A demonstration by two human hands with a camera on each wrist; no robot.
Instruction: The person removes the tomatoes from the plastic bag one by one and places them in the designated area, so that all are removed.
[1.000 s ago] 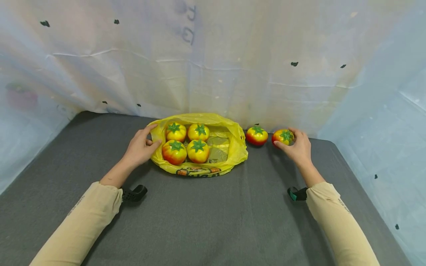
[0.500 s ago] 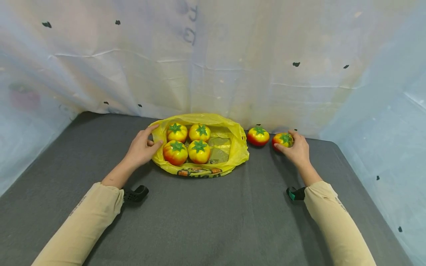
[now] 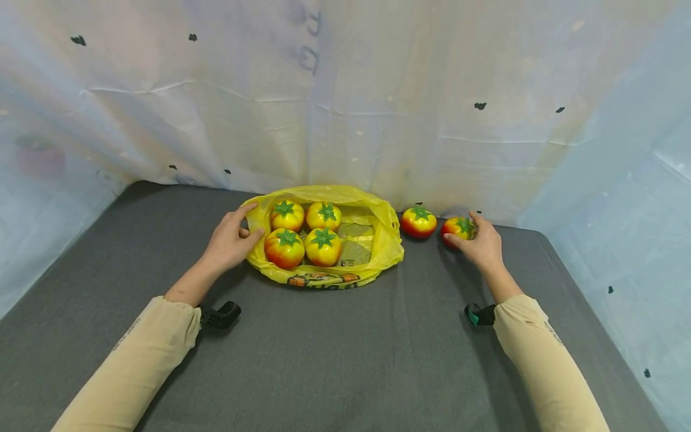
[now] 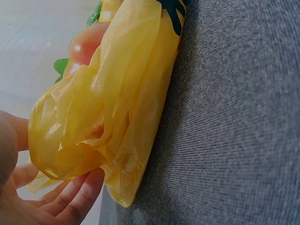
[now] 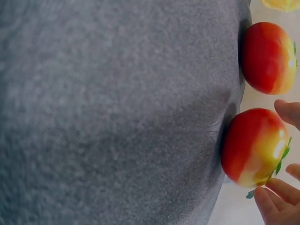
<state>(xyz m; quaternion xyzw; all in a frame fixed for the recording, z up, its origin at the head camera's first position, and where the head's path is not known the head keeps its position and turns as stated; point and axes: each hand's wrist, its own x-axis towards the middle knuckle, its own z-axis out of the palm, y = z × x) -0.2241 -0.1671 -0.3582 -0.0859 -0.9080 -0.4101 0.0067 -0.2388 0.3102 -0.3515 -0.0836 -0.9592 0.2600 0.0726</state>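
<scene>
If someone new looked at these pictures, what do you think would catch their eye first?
Probably the bright yellow plastic bag, lying open on the grey table, with four glossy tomato-like fruits inside and the left hand at its left edge. Next might come two more red-and-yellow fruits side by side to the bag's right, near the table's back edge, with the right hand at the outer one.
</scene>
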